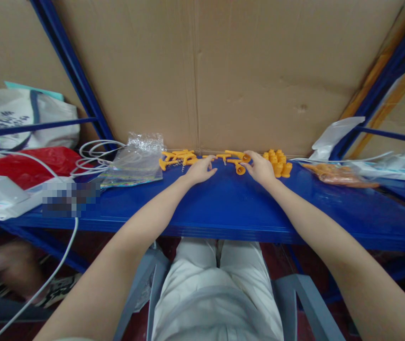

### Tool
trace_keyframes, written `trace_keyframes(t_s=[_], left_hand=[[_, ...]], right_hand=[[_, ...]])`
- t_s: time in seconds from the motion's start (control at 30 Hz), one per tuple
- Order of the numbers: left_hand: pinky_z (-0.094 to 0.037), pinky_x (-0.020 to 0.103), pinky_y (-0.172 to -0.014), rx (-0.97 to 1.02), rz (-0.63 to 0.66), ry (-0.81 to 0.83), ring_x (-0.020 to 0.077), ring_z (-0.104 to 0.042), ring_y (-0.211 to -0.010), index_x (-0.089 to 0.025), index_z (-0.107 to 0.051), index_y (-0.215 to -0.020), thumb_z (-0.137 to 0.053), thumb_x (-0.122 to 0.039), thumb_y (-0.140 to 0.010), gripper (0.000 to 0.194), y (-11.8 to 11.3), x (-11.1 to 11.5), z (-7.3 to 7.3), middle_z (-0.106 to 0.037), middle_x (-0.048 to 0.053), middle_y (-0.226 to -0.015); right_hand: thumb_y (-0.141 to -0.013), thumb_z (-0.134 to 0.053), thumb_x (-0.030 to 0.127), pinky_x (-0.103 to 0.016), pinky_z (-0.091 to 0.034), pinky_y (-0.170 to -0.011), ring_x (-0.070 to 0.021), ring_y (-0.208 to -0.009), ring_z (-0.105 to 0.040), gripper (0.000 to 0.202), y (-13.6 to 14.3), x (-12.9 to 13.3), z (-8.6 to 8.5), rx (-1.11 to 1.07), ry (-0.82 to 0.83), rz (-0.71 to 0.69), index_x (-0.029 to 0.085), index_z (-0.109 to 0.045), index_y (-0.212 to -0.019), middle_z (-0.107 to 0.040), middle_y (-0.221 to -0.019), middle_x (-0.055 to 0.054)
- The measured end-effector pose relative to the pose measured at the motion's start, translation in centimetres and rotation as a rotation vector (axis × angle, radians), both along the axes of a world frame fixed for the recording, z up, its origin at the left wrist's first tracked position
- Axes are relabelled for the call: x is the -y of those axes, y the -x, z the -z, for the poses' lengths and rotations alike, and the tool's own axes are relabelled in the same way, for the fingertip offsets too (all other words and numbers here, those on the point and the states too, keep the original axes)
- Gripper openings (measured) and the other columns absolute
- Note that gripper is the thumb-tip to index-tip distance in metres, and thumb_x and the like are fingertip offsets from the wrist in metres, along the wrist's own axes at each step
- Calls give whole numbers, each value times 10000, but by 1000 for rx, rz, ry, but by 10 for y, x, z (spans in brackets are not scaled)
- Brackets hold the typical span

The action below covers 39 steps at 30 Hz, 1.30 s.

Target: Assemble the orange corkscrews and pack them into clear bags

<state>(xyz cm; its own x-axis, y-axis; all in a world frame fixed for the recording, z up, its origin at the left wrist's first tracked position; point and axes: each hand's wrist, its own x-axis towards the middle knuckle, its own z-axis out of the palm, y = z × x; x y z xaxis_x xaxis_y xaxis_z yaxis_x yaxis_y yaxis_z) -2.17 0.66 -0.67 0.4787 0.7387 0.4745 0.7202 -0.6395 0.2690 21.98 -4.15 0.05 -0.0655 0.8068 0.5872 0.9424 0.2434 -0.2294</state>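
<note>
1. Right hand point(260, 168): fingers bent narrow, at two yellow pieces point(233, 154) lying roughly left to right; I cannot tell whether it grips.
2. Left hand point(199, 171): thumb slightly parted; grip unclear.
3. Corkscrew point(223, 156): between the hands, nearer the left, handle crosswise, screw towards the person.
4. Cardboard point(202, 76) stands close behind; blue tabletop point(223, 203) spreads to its near edge.

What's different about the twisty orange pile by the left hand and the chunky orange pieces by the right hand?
The twisty pile lies jumbled; the chunky pieces are bunched neatly together. The twisty pile shows thin metal spirals; the chunky pieces show none. Both are orange and sit on the blue table.
</note>
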Motion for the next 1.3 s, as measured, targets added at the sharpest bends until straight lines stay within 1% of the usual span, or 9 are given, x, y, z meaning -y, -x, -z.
trace_keyframes(t_s=[0.13, 0.3, 0.4, 0.5, 0.6, 0.73, 0.97, 1.13, 1.3], left_hand=[[-508, 320, -820, -25, 23, -15, 210, -671, -871, -133, -628, -1188, -603, -254, -855, 355, -2, -3, 1, -714, 67, -917], [-522, 333, -828, -28, 63, -26, 206, -675, -862, -146, -683, -1073, -599, -246, -844, 264, -3, -7, 4, -725, 65, -917], [-525, 338, -836, -31, 70, -33, 203, -674, -860, -158, -692, -1051, -599, -244, -841, 245, -2, -8, 4, -730, 63, -915], [-525, 341, -838, -33, 70, -31, 205, -673, -857, -160, -699, -1031, -600, -247, -840, 233, -2, -9, 5, -729, 67, -912], [-528, 342, -830, -35, 70, -30, 205, -671, -849, -167, -703, -1018, -594, -252, -839, 227, -3, -9, 5, -727, 64, -906], [-531, 334, -817, -68, 73, -27, 204, -673, -855, -172, -698, -1036, -572, -253, -848, 240, -3, -8, 6, -727, 65, -923], [-482, 358, -975, -310, 38, -150, 246, -624, -1106, -179, -674, -1104, -547, -199, -850, 285, -4, -20, -2, -687, 104, -1146], [-459, 346, -974, -475, 26, -167, 243, -608, -1141, -202, -650, -1214, -479, -89, -850, 418, -17, -39, -12, -664, 114, -1188], [-451, 383, -990, -421, 43, -89, 276, -592, -1196, -247, -672, -1216, -496, -68, -864, 433, -41, -48, -14, -651, 121, -1248]], right_hand=[[-982, -426, 260, -388, -449, -855, -301, -1064, -650, 436, 16, 7, -2, 379, 66, 60, 179, -494, -1405, -580, -1386, -173], [-991, -403, 254, -381, -414, -855, -299, -1042, -649, 427, 26, 6, 0, 543, 119, 69, 137, -514, -1386, -641, -1277, -200], [-976, -465, 280, -380, -405, -884, -307, -1086, -632, 402, 25, 5, 2, 553, 137, 64, 140, -551, -1343, -662, -1243, -194], [-967, -503, 314, -405, -417, -918, -317, -1136, -614, 444, 21, 2, 4, 505, 171, 54, 140, -533, -1375, -649, -1279, -195], [-979, -471, 341, -435, -453, -922, -325, -1167, -600, 461, 17, -1, 7, 430, 196, 40, 151, -528, -1395, -630, -1322, -188], [-980, -422, 285, -449, -494, -920, -315, -1166, -606, 424, 14, -2, 9, 371, 210, 46, 191, -568, -1367, -607, -1369, -155], [-984, -420, 296, -466, -503, -949, -319, -1187, -600, 437, 14, 2, 6, 338, 246, 46, 197, -555, -1387, -594, -1390, -138], [-989, -404, 307, -447, -503, -952, -316, -1186, -605, 448, 14, 4, 5, 337, 245, 54, 185, -551, -1394, -597, -1391, -127], [-985, -417, 306, -427, -513, -942, -297, -1166, -621, 411, 14, 3, 5, 331, 228, 35, 212, -597, -1342, -622, -1358, -115]])
